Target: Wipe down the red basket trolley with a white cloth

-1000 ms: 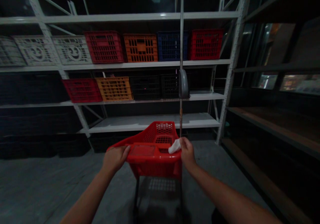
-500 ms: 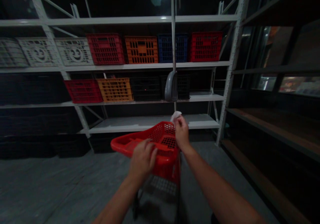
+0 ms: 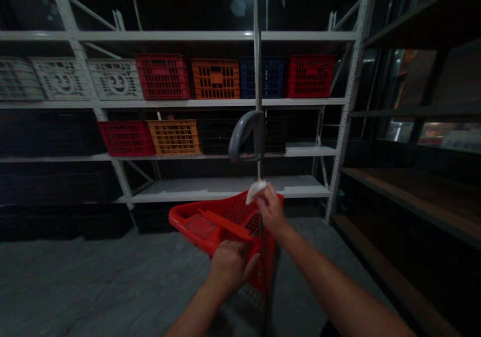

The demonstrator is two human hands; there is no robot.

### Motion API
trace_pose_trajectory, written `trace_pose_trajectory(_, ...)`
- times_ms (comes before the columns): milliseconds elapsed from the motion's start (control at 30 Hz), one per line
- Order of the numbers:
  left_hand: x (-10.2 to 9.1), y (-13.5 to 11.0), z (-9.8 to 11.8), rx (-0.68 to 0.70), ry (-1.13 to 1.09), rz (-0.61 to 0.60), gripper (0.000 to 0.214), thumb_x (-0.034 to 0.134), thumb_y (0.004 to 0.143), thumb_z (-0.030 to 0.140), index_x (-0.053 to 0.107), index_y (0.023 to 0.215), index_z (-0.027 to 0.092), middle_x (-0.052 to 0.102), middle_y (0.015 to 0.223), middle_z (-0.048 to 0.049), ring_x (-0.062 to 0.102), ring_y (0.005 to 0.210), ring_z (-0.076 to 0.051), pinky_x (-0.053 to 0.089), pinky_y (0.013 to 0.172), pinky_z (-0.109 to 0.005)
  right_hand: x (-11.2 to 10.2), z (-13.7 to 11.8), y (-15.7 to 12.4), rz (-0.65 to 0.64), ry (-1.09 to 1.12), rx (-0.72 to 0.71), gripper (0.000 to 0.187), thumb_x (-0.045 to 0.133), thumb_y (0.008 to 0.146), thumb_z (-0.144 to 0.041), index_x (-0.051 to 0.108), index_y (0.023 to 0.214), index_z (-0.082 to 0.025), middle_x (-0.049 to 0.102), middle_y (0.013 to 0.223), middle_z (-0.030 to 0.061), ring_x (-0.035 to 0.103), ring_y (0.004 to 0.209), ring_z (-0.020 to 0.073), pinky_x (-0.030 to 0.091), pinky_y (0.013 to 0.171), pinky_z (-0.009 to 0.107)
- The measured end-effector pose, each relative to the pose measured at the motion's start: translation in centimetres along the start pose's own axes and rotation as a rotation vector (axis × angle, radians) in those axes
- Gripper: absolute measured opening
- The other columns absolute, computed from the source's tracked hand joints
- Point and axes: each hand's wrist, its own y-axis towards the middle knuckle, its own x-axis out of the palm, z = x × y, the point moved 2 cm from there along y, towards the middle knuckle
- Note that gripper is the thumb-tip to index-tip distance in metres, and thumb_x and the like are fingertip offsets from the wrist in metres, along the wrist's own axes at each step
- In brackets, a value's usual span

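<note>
A red plastic shopping cart (image 3: 203, 224) stands in front of me, turned to the left. My left hand (image 3: 230, 266) is closed on the near rim of its basket. My right hand (image 3: 271, 209) pinches a small white cloth (image 3: 254, 190) against the thin upright pole (image 3: 257, 66) that rises from the cart's right side. A grey loop handle (image 3: 244, 136) sits on that pole just above the cloth.
White metal shelving (image 3: 210, 104) spans the back wall, holding red (image 3: 162, 76), orange (image 3: 215, 78), blue, white (image 3: 115, 78) and black crates. Dark wooden shelves (image 3: 413, 196) run along the right. The floor (image 3: 82, 287) is grey concrete.
My left hand slid from the cart's left rim to its near right corner. My right hand rose up the pole with the cloth. The cart and grey handle swung leftward.
</note>
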Motion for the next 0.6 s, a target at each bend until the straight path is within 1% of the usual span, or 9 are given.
trace_pose_trajectory(67,-0.1,-0.1,-0.2,0.001,-0.003,-0.007,0.037,0.039,0.083,0.047,0.06,0.074,0.018,0.064,0.065,-0.0078,0.059,0.062,-0.019,0.04,0.061,-0.034,-0.2,-1.9,4.2,0.056,0.03,-0.05,0.013,0.04,0.087,-0.024,0.05,0.081,-0.02,0.048,0.087,0.0036,0.049,0.084,0.0157,0.039,0.079,0.028)
trace_pose_trajectory(100,-0.1,-0.2,-0.4,0.007,-0.01,-0.01,0.037,0.038,0.083,0.047,0.06,0.075,0.018,0.064,0.066,-0.0079,0.059,0.063,-0.02,0.04,0.061,-0.034,-0.1,-2.4,5.5,0.064,0.033,-0.072,0.014,0.039,0.088,-0.025,0.05,0.082,-0.02,0.048,0.086,0.0034,0.049,0.083,0.0154,0.039,0.078,0.028)
trace_pose_trajectory(133,-0.3,-0.3,-0.6,0.014,-0.019,-0.012,0.037,0.038,0.083,0.047,0.06,0.076,0.018,0.064,0.067,-0.0079,0.059,0.063,-0.019,0.04,0.061,-0.034,0.1,-2.6,6.0,0.058,0.026,-0.09,0.014,0.038,0.088,-0.025,0.05,0.083,-0.02,0.048,0.086,0.0034,0.048,0.083,0.0154,0.039,0.078,0.028)
trace_pose_trajectory(167,-0.4,-0.3,-0.9,0.02,-0.025,-0.012,0.037,0.038,0.083,0.046,0.061,0.076,0.018,0.064,0.067,-0.0077,0.059,0.063,-0.019,0.04,0.061,-0.033,0.4,-2.4,5.6,0.047,0.01,-0.098,0.014,0.037,0.088,-0.025,0.049,0.083,-0.02,0.048,0.086,0.0036,0.048,0.082,0.0156,0.039,0.077,0.029)
trace_pose_trajectory(200,-0.6,-0.4,-1.2,0.025,-0.027,-0.015,0.037,0.037,0.084,0.046,0.06,0.075,0.018,0.064,0.067,-0.0072,0.059,0.063,-0.019,0.04,0.06,-0.033,0.8,-1.8,4.6,0.03,-0.012,-0.094,0.015,0.036,0.088,-0.025,0.049,0.084,-0.02,0.048,0.085,0.0039,0.048,0.082,0.0161,0.039,0.078,0.029)
trace_pose_trajectory(333,-1.3,-0.6,-2.6,0.042,0.003,-0.056,0.04,0.035,0.084,0.047,0.059,0.069,0.018,0.062,0.062,-0.005,0.057,0.059,-0.016,0.038,0.059,-0.031,2.6,1.0,-2.3,-0.063,-0.068,-0.049,0.015,0.034,0.087,-0.021,0.049,0.088,-0.02,0.049,0.088,0.0059,0.048,0.085,0.0183,0.039,0.079,0.032)
trace_pose_trajectory(400,-1.5,-0.6,-3.1,0.047,0.015,-0.07,0.039,0.035,0.084,0.046,0.06,0.072,0.019,0.063,0.064,-0.0051,0.057,0.061,-0.017,0.039,0.06,-0.031,3.2,1.4,-3.6,-0.112,-0.065,-0.053,0.015,0.034,0.087,-0.021,0.049,0.088,-0.019,0.049,0.087,0.0059,0.048,0.084,0.0184,0.039,0.079,0.032)
trace_pose_trajectory(467,-1.6,-0.6,-3.6,0.044,0.021,-0.073,0.038,0.036,0.084,0.046,0.061,0.075,0.019,0.063,0.066,-0.0055,0.057,0.064,-0.018,0.039,0.061,-0.032,3.3,0.8,-2.1,-0.114,-0.048,-0.063,0.016,0.033,0.088,-0.022,0.049,0.085,-0.019,0.049,0.084,0.005,0.048,0.082,0.0178,0.039,0.078,0.032)
trace_pose_trajectory(600,-1.5,-0.5,-4.2,0.041,0.018,-0.067,0.038,0.037,0.084,0.045,0.062,0.074,0.019,0.062,0.064,-0.0051,0.057,0.063,-0.017,0.039,0.062,-0.032,2.9,-1.4,4.9,-0.083,0.05,-0.078,0.018,0.033,0.09,-0.029,0.049,0.088,-0.019,0.05,0.083,0.0034,0.049,0.079,0.0155,0.04,0.076,0.028)
